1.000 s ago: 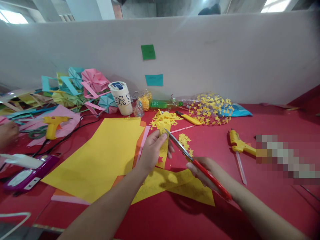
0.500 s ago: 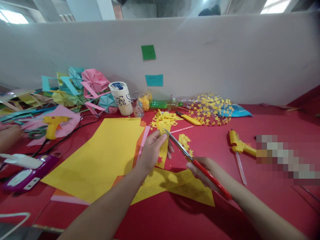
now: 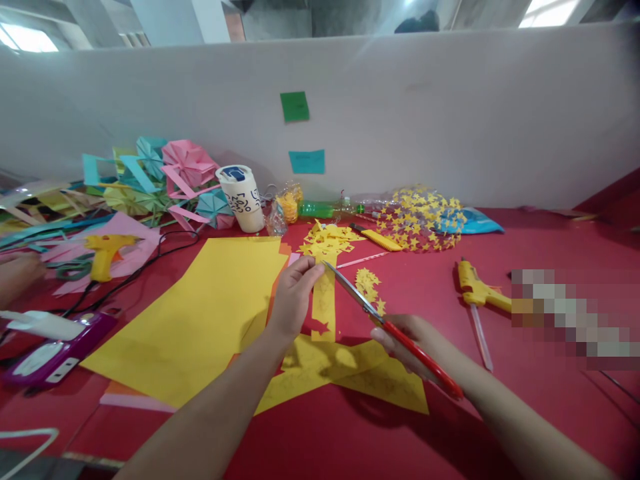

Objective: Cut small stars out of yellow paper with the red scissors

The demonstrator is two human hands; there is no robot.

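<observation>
My right hand (image 3: 407, 337) is closed round the red handles of a pair of scissors (image 3: 360, 297), its blades pointing away and to the left. Right at the blade tips, my left hand (image 3: 293, 293) pinches thumb and fingers together; what they hold is too small to make out. Just beyond those fingers is a narrow yellow paper strip (image 3: 325, 300) with faint drawn outlines and a star-shaped gap near its lower end. Cut yellow stars (image 3: 369, 283) lie in a small pile by the scissors. Yellow paper scraps (image 3: 330, 237) are heaped behind.
Large yellow sheets (image 3: 195, 307) cover the left, and more yellow pieces (image 3: 385, 383) lie in front. Glue guns rest at left (image 3: 103, 257) and right (image 3: 473, 283). A cup (image 3: 243, 200), a yellow cutter (image 3: 380, 239) and a power strip (image 3: 60, 350) stand around. Another person's hand (image 3: 20, 273) is far left.
My left hand has shifted slightly left, and its fingers no longer show behind the yellow strip. More of the strip is visible. The scissors have barely moved.
</observation>
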